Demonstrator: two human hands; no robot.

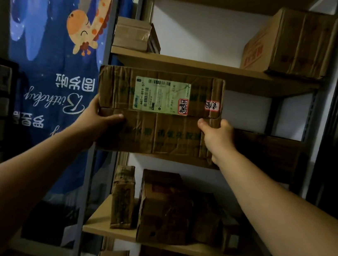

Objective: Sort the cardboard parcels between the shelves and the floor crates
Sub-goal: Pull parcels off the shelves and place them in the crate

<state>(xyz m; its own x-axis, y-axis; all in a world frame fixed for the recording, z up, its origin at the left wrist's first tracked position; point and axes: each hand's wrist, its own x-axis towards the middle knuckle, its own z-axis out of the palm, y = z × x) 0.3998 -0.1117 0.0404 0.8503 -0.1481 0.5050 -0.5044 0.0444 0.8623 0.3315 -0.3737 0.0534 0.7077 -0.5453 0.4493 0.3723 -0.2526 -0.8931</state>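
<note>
I hold a worn, flat cardboard parcel [158, 135] with a green-white shipping label and two red-bordered stickers in front of the middle shelf opening. My left hand [97, 121] grips its left edge with the thumb on the front face. My right hand [216, 137] grips its right edge. The parcel sits just below the upper shelf board [204, 67] and hides most of the shelf level behind it. Another dark parcel [269, 150] lies on that level to the right.
On the upper shelf stand a small box [133, 34] at left and a large carton [288, 42] at right. Several parcels [163, 209] stand on the lower shelf board [102, 224]. A blue birthday banner [48, 67] hangs left of the grey shelf post [90, 171].
</note>
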